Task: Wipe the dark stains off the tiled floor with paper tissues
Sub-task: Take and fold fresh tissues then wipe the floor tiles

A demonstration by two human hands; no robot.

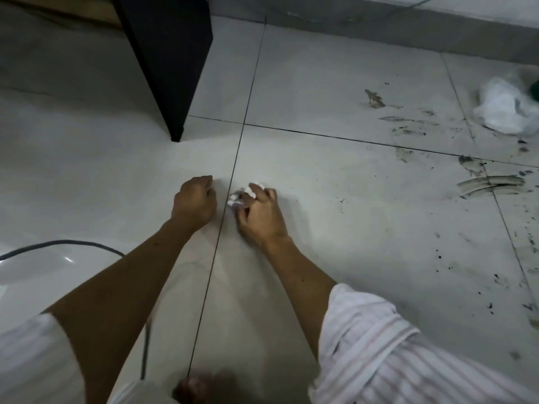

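Note:
My right hand grips a crumpled white paper tissue against the pale tiled floor, just right of a dark grout line. My left hand rests on the floor left of that line with its fingers curled under; nothing shows in it. Dark stains lie well to the right: a curved smear, streaks and a brownish blot, plus scattered black specks toward the right edge.
A black furniture leg stands at the upper left. A white crumpled bag or tissue pile lies at the far right. A grey cable curves across the floor at the left. A wall skirting runs along the back.

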